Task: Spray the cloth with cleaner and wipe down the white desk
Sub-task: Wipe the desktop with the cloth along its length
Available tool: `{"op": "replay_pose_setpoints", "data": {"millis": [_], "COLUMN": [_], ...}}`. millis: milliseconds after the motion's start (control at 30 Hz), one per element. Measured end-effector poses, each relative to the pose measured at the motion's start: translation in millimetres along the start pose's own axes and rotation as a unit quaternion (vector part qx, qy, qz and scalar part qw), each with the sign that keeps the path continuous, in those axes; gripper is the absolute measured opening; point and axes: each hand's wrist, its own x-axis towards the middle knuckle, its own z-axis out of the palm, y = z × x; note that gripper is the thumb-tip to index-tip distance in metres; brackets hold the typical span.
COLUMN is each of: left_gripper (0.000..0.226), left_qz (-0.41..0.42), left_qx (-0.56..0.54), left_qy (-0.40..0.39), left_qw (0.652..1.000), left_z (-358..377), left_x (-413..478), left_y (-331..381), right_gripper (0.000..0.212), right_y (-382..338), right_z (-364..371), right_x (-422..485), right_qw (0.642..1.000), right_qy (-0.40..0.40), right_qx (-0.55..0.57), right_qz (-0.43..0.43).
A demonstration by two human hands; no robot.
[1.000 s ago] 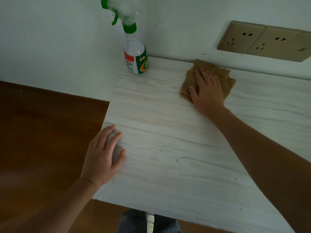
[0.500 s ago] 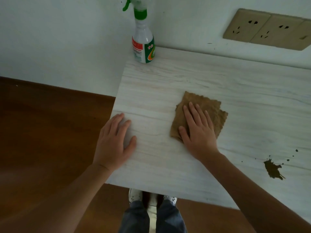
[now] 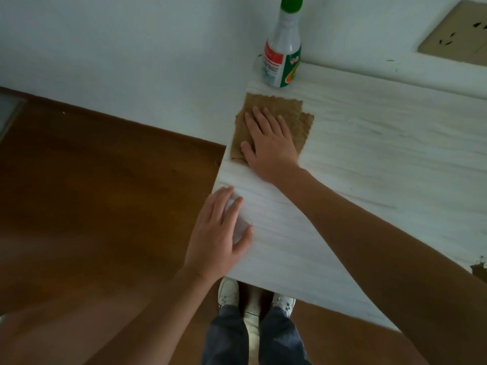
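- cloth (image 3: 266,102) has swept from mid-tabletop (image 3: 369,148) half a second ago into the far left corner, and now lies just in front of the spray bottle (image 3: 282,59), its left edge at the tabletop's side.
- right hand (image 3: 271,146) lies flat on it, fingers straight and spread, pressing rather than gripping.
- left hand (image 3: 218,233) is also open, still braced on the near left edge.
- brown stain (image 3: 480,270) at the far right remains unwiped, well apart from the cloth.
- wiping looks well under way on the left side; the strokes probably need to work rightward next to reach that stain.
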Motion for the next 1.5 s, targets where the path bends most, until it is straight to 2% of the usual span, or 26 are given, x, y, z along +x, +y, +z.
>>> {"op": "replay_pose_setpoints", "data": {"millis": [133,300,567,733,933,1300,1500], "left_gripper": [0.057,0.056,0.059,0.061,0.061,0.058,0.056], "left_qz": [-0.006,-0.004,0.006,0.008,0.0,0.003,0.007], "left_qx": [0.015,0.022,0.018,0.031,0.043,0.035,0.028], "left_qy": [-0.009,-0.013,-0.014,-0.02,-0.027,-0.012,-0.006], "left_qw": [1.0,1.0,1.0,0.999,0.999,0.999,1.0], "left_z": [1.2,0.9,-0.5,-0.4,0.0,0.8,-0.2], "left_x": [1.1,0.6,0.7,0.0,1.3,0.5,-0.5], "left_y": [-1.0,-1.0,0.3,0.5,2.6,1.3,0.2], "right_gripper": [0.065,0.066,0.066,0.068,0.069,0.064,0.065], "right_y": [-16.9,8.9,143.4,173.0,141.2,-17.8,1.8], "right_z": [1.8,-0.9,-15.8,-18.8,-10.5,7.9,6.4], "right_x": [18.1,1.3,-103.2,-162.2,-161.0,-34.0,-46.3], "right_qw": [0.999,0.998,0.998,0.994,0.987,0.998,0.997], "right_qy": [-0.001,0.004,0.035,0.036,0.044,0.002,0.009], "right_qx": [-0.009,0.002,0.014,0.022,0.025,0.005,0.032], "right_qz": [-0.043,-0.065,0.055,0.106,0.155,-0.055,-0.074]}}
